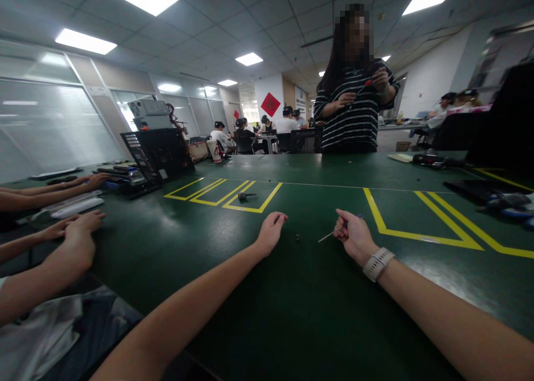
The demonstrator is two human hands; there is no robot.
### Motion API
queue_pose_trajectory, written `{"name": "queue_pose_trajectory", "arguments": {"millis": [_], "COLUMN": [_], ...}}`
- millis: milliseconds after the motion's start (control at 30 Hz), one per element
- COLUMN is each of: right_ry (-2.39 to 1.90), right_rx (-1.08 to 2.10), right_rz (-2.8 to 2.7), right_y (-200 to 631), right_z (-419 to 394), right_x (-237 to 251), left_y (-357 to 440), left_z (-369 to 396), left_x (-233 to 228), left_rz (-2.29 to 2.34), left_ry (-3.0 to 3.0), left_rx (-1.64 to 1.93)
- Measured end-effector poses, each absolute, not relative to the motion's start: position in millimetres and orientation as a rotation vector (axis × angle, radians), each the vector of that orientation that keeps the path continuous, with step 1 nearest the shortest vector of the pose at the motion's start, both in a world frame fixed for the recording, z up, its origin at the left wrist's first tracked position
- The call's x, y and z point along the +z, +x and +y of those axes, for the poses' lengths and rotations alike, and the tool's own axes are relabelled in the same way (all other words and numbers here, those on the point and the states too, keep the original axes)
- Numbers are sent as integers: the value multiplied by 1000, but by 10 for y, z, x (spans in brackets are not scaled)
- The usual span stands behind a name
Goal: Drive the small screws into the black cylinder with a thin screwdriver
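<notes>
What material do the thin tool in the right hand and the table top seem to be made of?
The thin tool in the right hand looks like a bare metal shaft: pale, narrow and straight. Its handle is hidden. The table top seems a dark green mat with a semi-gloss finish, since it mirrors the ceiling lights softly; rubber or vinyl, I cannot tell.

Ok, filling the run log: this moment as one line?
right hand: holds screwdriver | left hand: resting, loosely curled | small dark part between | green table

Green table (317,314) bears yellow tape lines (417,233) and, seemingly, a small screw (297,238).
</notes>
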State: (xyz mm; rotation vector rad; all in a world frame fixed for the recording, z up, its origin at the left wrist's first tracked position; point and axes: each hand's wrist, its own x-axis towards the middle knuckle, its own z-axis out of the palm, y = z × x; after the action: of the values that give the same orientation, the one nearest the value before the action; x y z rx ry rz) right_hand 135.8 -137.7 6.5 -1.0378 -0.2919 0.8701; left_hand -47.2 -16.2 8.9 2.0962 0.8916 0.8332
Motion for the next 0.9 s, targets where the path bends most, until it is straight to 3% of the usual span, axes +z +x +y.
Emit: {"name": "queue_pose_trajectory", "arguments": {"millis": [300, 367, 500, 600, 900], "right_ry": [-1047, -1057, -1078, -1086, -1224], "right_rx": [869, 863, 855, 849, 826], "right_rz": [-318, -317, -316, -332, -428], "right_y": [1295, 1280, 1257, 1244, 1288], "right_z": [-1445, -1451, -1454, -1448, -1411], "right_x": [128, 149, 180, 191, 137], "left_y": [-506, -572, -725, -773, -566], "left_z": [-117, -63, 125, 229, 136], "left_x": [174, 276, 416, 448, 461], "left_rz": [1020, 1244, 1605, 1513, 1281], "left_ry": [2467, 2741, 2821, 2837, 2783], "left_rx": [954, 930, 217, 80, 254]}}
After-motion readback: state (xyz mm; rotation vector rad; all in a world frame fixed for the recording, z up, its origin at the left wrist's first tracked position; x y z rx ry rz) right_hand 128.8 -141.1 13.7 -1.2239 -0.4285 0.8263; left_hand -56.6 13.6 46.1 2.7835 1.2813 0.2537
